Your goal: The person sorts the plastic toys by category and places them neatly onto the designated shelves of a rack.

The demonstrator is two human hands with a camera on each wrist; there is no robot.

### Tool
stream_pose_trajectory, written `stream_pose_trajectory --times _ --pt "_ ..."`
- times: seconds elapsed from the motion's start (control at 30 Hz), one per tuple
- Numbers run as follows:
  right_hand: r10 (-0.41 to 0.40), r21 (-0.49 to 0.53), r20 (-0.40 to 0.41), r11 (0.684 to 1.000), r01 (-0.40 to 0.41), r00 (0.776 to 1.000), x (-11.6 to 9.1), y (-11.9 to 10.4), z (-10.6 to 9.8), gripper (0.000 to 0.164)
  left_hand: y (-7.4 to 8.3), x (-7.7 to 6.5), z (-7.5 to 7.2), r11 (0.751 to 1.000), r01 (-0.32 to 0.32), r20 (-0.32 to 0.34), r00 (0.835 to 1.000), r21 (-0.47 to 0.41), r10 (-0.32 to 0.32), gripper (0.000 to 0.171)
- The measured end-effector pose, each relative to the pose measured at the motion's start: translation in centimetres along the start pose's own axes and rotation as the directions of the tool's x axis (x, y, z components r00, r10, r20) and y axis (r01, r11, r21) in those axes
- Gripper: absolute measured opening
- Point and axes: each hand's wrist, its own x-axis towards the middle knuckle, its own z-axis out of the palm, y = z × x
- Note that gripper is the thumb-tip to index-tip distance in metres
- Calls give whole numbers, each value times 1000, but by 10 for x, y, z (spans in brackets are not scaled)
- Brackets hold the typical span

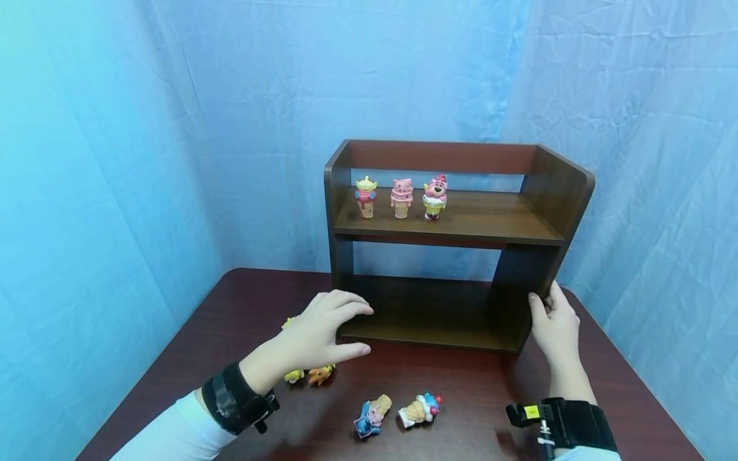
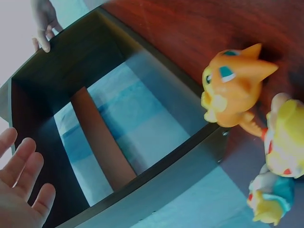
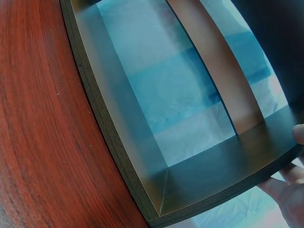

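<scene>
A dark brown two-tier shelf point(image 1: 444, 240) stands on the table. My right hand point(image 1: 555, 330) grips its right side panel, thumb on the inner side and fingers outside; the right wrist view also shows the hand point(image 3: 289, 190) at that panel. My left hand point(image 1: 319, 326) hovers before the lower left of the shelf, fingers spread and holding nothing. On the upper tier stand three ice-cream-cone figurines: a green-headed one point(image 1: 366, 196), a pink pig point(image 1: 401, 198) and a pink bear point(image 1: 435, 197). The lower tier point(image 1: 426, 314) bears no figurine.
Beside my left hand lie an orange figurine point(image 2: 232, 88), a yellow one point(image 2: 287, 137) and a yellow-and-teal one point(image 2: 270, 197), partly hidden in the head view. Nearer me lie a blue-and-pink cone figurine point(image 1: 372, 416) and a white-and-blue one point(image 1: 419, 410). Blue curtains point(image 1: 259, 128) surround the table.
</scene>
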Motion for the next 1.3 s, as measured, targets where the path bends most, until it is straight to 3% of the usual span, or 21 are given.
stream_pose_trajectory --times 0.37,0.6,1.0,1.3 --pt "4 0 -2 1000 -4 1000 0 0 0 45 5 -13 11 997 43 133 991 -68 -34 54" --pt "1 3 5 1000 -1 1000 0 -1 0 46 7 -20 19 996 63 196 979 -67 -49 53" --pt "-11 0 3 1000 11 1000 0 1 0 45 7 -28 30 996 36 274 962 -82 -12 52" --pt "-5 -5 14 1000 5 1000 0 1 -1 47 7 -32 38 997 -37 334 941 -69 58 52"
